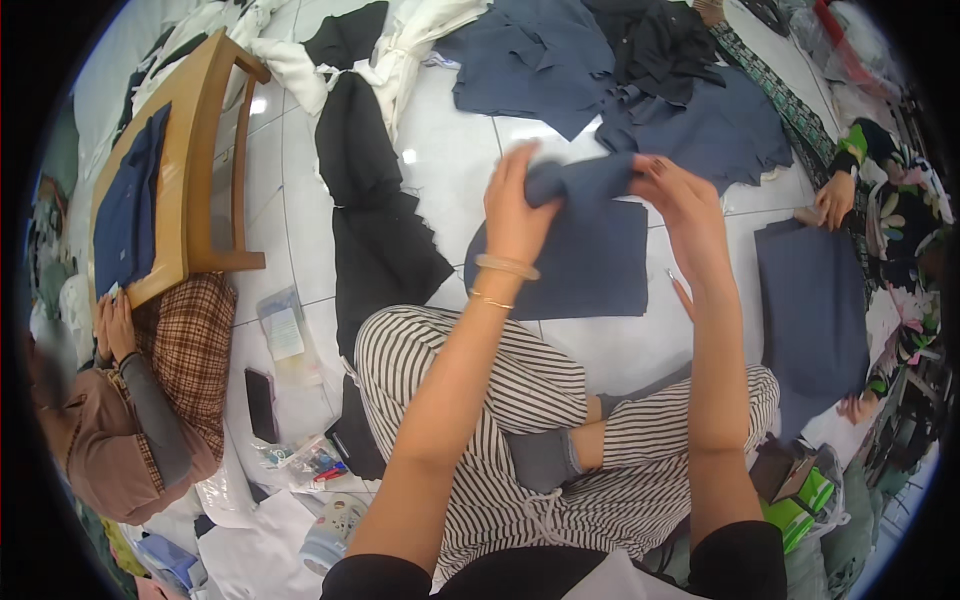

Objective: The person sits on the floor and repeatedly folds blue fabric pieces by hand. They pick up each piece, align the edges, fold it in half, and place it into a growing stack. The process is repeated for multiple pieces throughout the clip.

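Note:
I hold a dark blue piece of cloth (585,185) up in front of me, blurred by motion. My left hand (518,205), with a bangle and a thin bracelet at its wrist, is closed around its left end. The fingers of my right hand (682,195) pinch its right end. Just below lies a folded dark blue garment piece (585,265), flat on the white tiled floor; whether the raised cloth joins it I cannot tell. A slim tool (681,293) with a pale tip shows beside my right wrist, partly hidden by the arm.
Black cloth (375,240) runs along the floor on the left. More dark blue pieces (530,65) lie ahead. On the left, a person sits by a wooden table (205,150); on the right, another person's hand (835,198) touches a folded blue piece (812,300). A phone (261,405) lies left.

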Available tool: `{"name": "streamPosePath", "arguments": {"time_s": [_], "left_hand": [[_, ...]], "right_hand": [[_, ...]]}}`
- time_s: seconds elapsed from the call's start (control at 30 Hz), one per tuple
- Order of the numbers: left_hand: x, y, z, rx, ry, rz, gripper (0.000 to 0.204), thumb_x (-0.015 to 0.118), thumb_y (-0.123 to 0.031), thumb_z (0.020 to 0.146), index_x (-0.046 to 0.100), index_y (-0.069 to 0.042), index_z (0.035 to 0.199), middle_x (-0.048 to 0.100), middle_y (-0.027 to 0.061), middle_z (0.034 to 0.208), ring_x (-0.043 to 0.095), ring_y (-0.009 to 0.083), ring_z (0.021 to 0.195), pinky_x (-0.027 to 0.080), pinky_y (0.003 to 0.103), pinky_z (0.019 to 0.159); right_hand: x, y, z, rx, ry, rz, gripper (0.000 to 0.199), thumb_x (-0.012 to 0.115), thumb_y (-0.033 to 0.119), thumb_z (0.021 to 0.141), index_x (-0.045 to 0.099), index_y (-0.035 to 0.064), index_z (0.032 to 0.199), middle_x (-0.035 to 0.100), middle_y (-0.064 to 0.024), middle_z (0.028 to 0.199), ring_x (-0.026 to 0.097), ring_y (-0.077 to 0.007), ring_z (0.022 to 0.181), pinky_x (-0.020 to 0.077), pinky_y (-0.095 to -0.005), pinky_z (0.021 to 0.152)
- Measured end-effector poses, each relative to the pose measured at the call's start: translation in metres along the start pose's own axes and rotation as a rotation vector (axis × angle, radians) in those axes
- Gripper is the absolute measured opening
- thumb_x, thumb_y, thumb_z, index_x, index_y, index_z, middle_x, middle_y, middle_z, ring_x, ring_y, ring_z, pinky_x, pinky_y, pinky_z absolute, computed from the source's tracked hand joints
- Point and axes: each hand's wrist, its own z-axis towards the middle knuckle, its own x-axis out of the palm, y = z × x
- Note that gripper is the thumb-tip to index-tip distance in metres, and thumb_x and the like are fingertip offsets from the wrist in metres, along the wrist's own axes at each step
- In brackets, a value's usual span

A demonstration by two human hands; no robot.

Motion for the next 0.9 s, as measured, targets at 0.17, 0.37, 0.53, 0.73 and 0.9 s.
{"name": "streamPosePath", "arguments": {"time_s": [0.17, 0.37, 0.53, 0.73, 0.9], "left_hand": [[-0.023, 0.004, 0.009, -0.452, 0.521, -0.184, 0.018, 0.067, -0.007, 0.088, 0.071, 0.002, 0.103, 0.073, 0.0103, 0.083, 0.069, 0.0182, 0.075, 0.054, 0.029, 0.071], [-0.011, 0.049, 0.000, -0.798, 0.390, -0.136, 0.018, 0.058, -0.014, 0.097, 0.070, 0.000, 0.097, 0.071, 0.0053, 0.084, 0.067, 0.0114, 0.073, 0.054, 0.024, 0.066], [0.002, 0.044, -0.007, -0.738, 0.436, 0.139, 0.020, 0.066, -0.020, 0.093, 0.070, 0.000, 0.096, 0.072, 0.0063, 0.085, 0.068, 0.0114, 0.075, 0.054, 0.024, 0.066], [0.027, 0.026, -0.027, -0.491, 0.550, 0.476, 0.019, 0.073, -0.021, 0.085, 0.071, -0.005, 0.094, 0.073, 0.0084, 0.083, 0.070, 0.0207, 0.078, 0.055, 0.032, 0.070], [0.037, 0.015, -0.029, -0.397, 0.505, 0.452, 0.011, 0.070, -0.017, 0.083, 0.070, -0.007, 0.088, 0.072, 0.0105, 0.082, 0.070, 0.0271, 0.080, 0.054, 0.037, 0.074]], "right_hand": [[-0.059, -0.046, -0.035, 0.147, -0.193, 0.132, 0.027, 0.054, 0.013, 0.098, 0.069, -0.0096, 0.095, 0.070, -0.0136, 0.111, 0.063, -0.0138, 0.088, 0.0509, -0.0309, 0.091], [-0.079, -0.115, -0.023, 0.431, -0.046, -0.397, 0.032, 0.061, 0.024, 0.090, 0.075, -0.0042, 0.099, 0.066, -0.0049, 0.075, 0.061, -0.0116, 0.070, 0.0524, -0.0253, 0.070], [-0.081, -0.112, -0.021, 0.475, -0.052, -0.498, 0.035, 0.059, 0.027, 0.090, 0.075, -0.0042, 0.098, 0.063, -0.0025, 0.072, 0.060, -0.0097, 0.069, 0.0525, -0.0246, 0.067], [-0.087, -0.117, -0.019, 0.505, -0.074, -0.485, 0.035, 0.059, 0.028, 0.089, 0.076, -0.0008, 0.101, 0.059, 0.0008, 0.071, 0.057, -0.0086, 0.070, 0.0519, -0.0258, 0.066], [-0.088, -0.118, -0.018, 0.508, -0.063, -0.478, 0.033, 0.065, 0.028, 0.085, 0.077, 0.0012, 0.100, 0.067, -0.0056, 0.078, 0.061, -0.0152, 0.072, 0.0534, -0.0293, 0.065]]}}
